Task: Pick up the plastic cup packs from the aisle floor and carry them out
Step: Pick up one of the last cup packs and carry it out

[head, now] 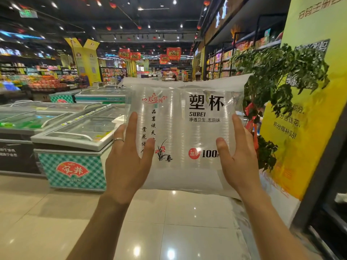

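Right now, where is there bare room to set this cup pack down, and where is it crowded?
Bare tiled floor lies below the cup pack, bordered by the chest freezers on the left and the yellow pillar on the right. Crowded: the leafy plant by the pillar, and freezer rows behind.

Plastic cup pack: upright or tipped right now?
Upright: the plastic cup pack is held between the left hand and right hand, sealed edge on top, its print reading level.
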{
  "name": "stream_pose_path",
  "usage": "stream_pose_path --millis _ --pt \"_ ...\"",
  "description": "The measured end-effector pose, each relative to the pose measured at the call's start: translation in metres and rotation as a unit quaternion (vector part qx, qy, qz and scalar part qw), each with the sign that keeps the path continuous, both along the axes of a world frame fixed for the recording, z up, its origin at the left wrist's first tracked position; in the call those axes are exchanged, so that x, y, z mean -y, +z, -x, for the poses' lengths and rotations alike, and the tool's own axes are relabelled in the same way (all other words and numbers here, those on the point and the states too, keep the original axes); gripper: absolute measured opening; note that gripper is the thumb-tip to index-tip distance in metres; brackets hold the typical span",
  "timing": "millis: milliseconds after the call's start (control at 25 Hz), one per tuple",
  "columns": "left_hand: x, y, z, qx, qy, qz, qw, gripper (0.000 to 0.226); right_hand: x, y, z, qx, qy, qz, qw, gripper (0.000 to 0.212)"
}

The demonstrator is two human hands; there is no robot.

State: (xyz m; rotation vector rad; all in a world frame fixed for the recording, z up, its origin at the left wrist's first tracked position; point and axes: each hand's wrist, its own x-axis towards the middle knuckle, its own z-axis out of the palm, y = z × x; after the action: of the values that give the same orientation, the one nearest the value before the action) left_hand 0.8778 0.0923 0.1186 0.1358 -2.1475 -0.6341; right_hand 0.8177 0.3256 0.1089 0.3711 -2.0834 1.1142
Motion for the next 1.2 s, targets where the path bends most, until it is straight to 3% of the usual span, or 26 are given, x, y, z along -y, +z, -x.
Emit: stream_pose_path --millis 600,920,1200 --pt "0.037 -0.009 0.376 0.043 0.054 -0.010 0.998 0.072 0.049 -0.015 0.393 0.050 0.050 0.016 0.997 0.061" --pt "0.071 -0.022 0.521 0.051 0.070 -0.017 0.996 0.072 0.083 -0.026 0.548 0.050 0.089 0.000 0.995 0.059" --pt "0.131 -0.035 0.672 0.029 0.045 -0.028 0.998 0.072 0.138 -0.034 0.687 0.038 0.064 -0.004 0.997 0.062"
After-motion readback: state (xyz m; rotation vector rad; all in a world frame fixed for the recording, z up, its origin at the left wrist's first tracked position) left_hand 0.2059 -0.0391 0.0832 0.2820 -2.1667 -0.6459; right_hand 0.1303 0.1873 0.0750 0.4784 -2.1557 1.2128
